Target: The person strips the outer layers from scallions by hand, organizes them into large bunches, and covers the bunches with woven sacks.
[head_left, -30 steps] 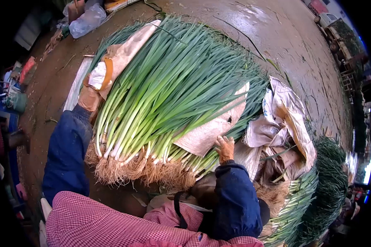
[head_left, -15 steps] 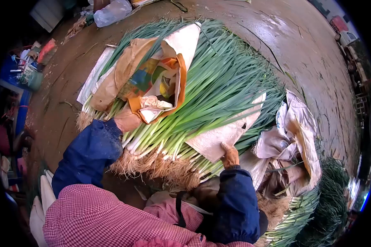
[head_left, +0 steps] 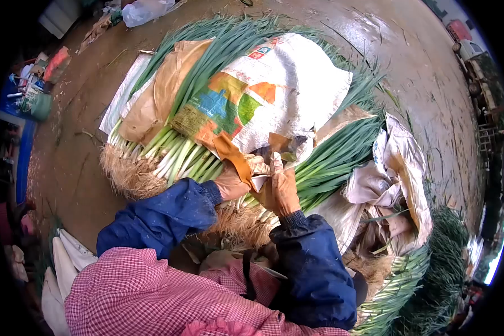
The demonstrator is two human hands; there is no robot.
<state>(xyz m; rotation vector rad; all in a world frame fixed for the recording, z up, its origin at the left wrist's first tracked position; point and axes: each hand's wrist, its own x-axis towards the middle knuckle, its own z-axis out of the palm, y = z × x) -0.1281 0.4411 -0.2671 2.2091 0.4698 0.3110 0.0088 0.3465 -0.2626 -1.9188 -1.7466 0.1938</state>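
Observation:
A white woven sack [head_left: 297, 84] with coloured prints lies spread across a big pile of green onions [head_left: 333, 165]. My left hand [head_left: 233, 180] grips the sack's near edge by its orange strip, with fingers closed. Beside it, my right hand [head_left: 284, 190] is closed on the same edge, close to a crumpled fold. Both hands are above the onions' white stalks and brown roots [head_left: 131, 173]. Part of my fingers is hidden by the folded cloth. A tan sheet [head_left: 162, 92] lies on the onions to the left of the sack.
To the right, a crumpled whitish sack [head_left: 395, 179] lies over more onions [head_left: 395, 291]. Clear plastic [head_left: 145, 12] sits on the wet brown floor [head_left: 84, 151] at the back. A blue container [head_left: 25, 162] and clutter stand at the left.
The printed sack has gone from bunched up to spread over the onions, hiding the right-hand pale sheet's middle. My left hand moved right; my right hand left that sheet and took the sack's edge.

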